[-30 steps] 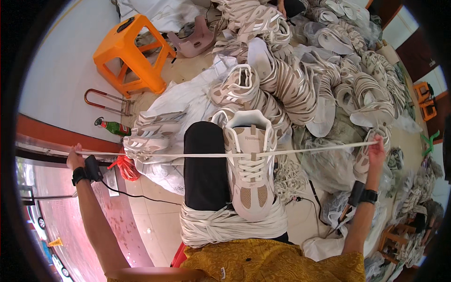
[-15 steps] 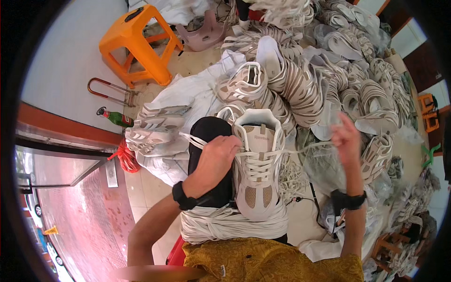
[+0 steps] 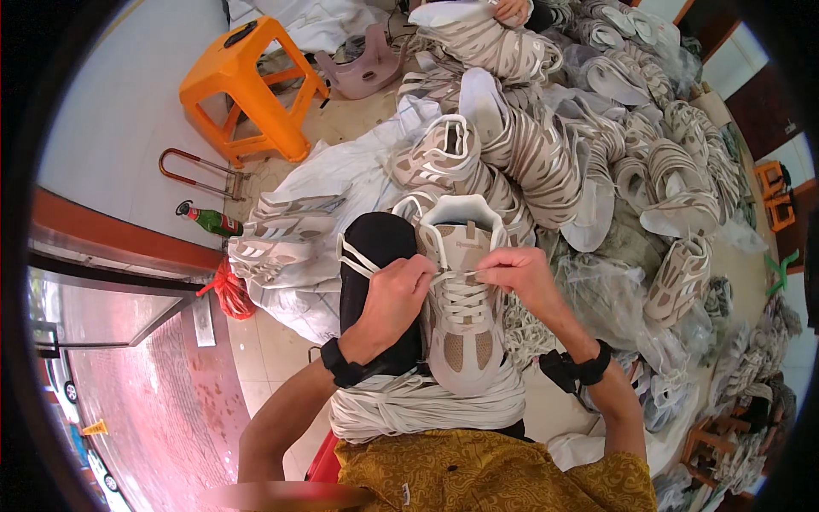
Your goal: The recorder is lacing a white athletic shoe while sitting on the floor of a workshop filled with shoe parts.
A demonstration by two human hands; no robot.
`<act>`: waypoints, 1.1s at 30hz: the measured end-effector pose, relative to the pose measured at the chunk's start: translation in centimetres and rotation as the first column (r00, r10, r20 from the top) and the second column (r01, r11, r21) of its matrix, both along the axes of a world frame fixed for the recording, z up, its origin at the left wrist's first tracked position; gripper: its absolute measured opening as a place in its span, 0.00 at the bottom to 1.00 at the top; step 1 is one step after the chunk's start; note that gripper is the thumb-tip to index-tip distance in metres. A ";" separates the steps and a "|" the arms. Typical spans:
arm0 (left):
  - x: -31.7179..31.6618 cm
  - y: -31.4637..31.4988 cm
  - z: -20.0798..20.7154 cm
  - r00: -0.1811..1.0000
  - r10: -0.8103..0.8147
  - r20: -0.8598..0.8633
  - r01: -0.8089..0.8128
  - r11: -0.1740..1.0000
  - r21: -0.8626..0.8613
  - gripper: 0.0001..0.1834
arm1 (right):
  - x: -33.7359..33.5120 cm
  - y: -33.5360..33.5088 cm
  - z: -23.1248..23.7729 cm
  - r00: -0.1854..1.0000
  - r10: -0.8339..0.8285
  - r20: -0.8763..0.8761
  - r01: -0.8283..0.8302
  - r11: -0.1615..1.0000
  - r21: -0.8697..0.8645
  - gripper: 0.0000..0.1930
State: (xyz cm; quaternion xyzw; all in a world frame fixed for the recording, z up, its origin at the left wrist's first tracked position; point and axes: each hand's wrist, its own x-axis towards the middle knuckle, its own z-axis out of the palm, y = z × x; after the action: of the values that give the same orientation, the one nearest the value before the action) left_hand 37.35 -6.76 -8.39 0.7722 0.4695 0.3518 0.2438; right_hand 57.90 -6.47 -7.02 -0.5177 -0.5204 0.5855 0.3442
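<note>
A beige and white sneaker (image 3: 465,367) rests on my lap, toe toward me, against my black-clothed leg (image 3: 380,235). Its cream shoelace (image 3: 466,300) is threaded in crossed rows up the front. At the left side of the upper eyelets, my left hand (image 3: 394,299) is closed in a pinch on the lace, and a loose length of it loops over the dark knee. My right hand (image 3: 522,277) pinches the lace at the right upper eyelets, thumb and forefinger together just below the tongue. Across my thighs lies a thick bundle of cream laces (image 3: 426,408).
Stacks of nested shoe uppers (image 3: 546,166) cover the floor ahead and to the right. A white sack (image 3: 341,175) lies under more shoes. Leftward are an orange stool (image 3: 247,85), a green bottle (image 3: 213,220) and a red bag (image 3: 232,290). Another person's hand (image 3: 514,10) shows at the top.
My right hand has come in from the far right, where a lace stretched toward it, to the shoe's eyelets. My left hand stays nearly in place. Shoe uppers at the top have shifted.
</note>
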 end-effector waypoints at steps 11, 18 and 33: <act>0.2 -0.1 0.2 0.960 -0.125 -0.252 0.173 0.968 0.180 0.05 | -1.1 -0.2 -0.8 0.985 0.007 0.173 -0.093 0.864 0.494 0.04; 1.1 -0.2 1.4 0.900 -0.139 -0.413 0.221 0.963 0.156 0.08 | -2.9 -1.2 -0.4 0.963 0.055 0.263 -0.155 0.914 0.374 0.06; 1.8 5.0 4.8 0.683 -0.521 -0.511 0.264 0.829 -0.493 0.11 | 0.7 -3.4 -2.4 0.990 0.034 -0.133 -0.018 0.993 0.120 0.02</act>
State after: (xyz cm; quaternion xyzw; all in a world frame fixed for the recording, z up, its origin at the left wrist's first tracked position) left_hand 39.19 -1.80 -3.58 0.8649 0.4013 -0.0854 0.2892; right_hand 58.58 -9.83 -9.44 -0.4487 -0.5363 0.5919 0.4010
